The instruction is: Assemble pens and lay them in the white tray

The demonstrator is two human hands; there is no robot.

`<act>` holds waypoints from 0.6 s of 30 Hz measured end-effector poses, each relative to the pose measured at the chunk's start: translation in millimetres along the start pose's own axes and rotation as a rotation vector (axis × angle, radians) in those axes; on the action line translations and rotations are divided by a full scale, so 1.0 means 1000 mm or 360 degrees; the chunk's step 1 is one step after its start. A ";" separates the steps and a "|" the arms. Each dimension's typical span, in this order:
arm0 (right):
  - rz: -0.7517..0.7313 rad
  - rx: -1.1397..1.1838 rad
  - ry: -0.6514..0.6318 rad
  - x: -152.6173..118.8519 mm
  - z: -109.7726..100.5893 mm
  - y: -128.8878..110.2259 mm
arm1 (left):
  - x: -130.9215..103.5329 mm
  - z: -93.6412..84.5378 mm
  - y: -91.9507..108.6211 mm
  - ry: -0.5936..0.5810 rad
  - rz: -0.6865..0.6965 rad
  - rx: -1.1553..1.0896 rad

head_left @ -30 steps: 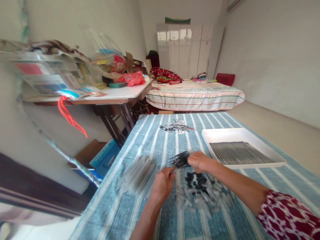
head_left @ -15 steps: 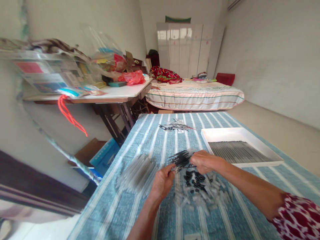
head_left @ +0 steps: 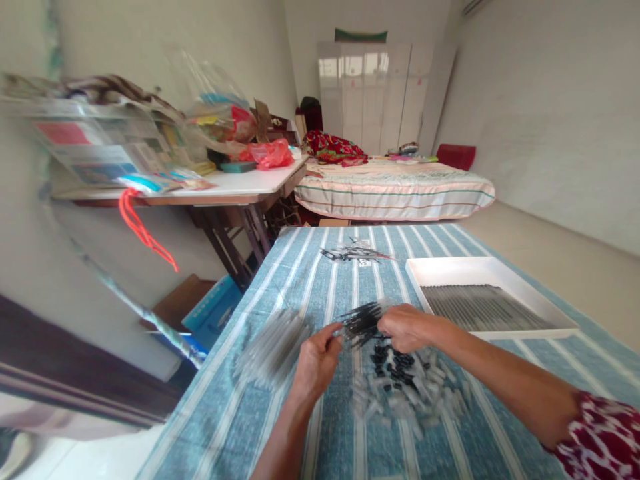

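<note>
My left hand (head_left: 320, 357) is closed, thumb and forefinger pinched at the left end of a pile of black pen refills (head_left: 362, 321). What sits in the pinch is too small and blurred to name. My right hand (head_left: 406, 327) is curled shut at the pile's right end, and its fingers hide whatever it holds. Left of my left hand lies a blurred heap of grey translucent pen barrels (head_left: 274, 347). Below my right hand are small black plugs (head_left: 393, 365), with clear pen caps (head_left: 425, 393) scattered around them.
A white box lid (head_left: 445, 268) at the right holds a row of grey pens (head_left: 480, 307). Farther back on the striped cloth (head_left: 240, 427) lie thin black and red pieces (head_left: 353, 253). A cluttered side table (head_left: 240, 187) and a bed (head_left: 400, 193) stand beyond.
My left hand has shifted slightly left, away from the refills' tips. My right hand stays almost in place at the pile. The whole view has drifted slightly.
</note>
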State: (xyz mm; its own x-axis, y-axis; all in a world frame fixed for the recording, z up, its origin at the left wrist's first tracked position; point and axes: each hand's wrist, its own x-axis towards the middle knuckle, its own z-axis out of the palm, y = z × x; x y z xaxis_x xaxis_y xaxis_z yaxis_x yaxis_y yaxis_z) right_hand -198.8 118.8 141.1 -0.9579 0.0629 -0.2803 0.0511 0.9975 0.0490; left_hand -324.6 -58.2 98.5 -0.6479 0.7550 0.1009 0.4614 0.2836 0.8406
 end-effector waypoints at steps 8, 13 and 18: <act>0.0086 -0.0102 0.0145 0.003 -0.003 -0.003 | -0.005 0.003 0.004 -0.0135 0.0091 -0.0084; 0.0074 -0.0116 0.0111 0.005 -0.007 -0.004 | -0.005 0.003 0.003 -0.0190 0.0115 -0.0061; 0.0039 -0.0144 0.0119 0.002 -0.012 -0.006 | -0.006 0.004 0.003 -0.0186 0.0134 -0.0041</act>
State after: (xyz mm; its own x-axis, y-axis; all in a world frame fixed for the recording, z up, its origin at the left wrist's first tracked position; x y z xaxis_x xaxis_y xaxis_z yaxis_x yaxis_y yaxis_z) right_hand -204.5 112.7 151.3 -0.9752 0.0811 -0.2059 0.0522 0.9885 0.1419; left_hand -317.0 -59.5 98.8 -0.5318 0.8397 0.1101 0.4946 0.2024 0.8452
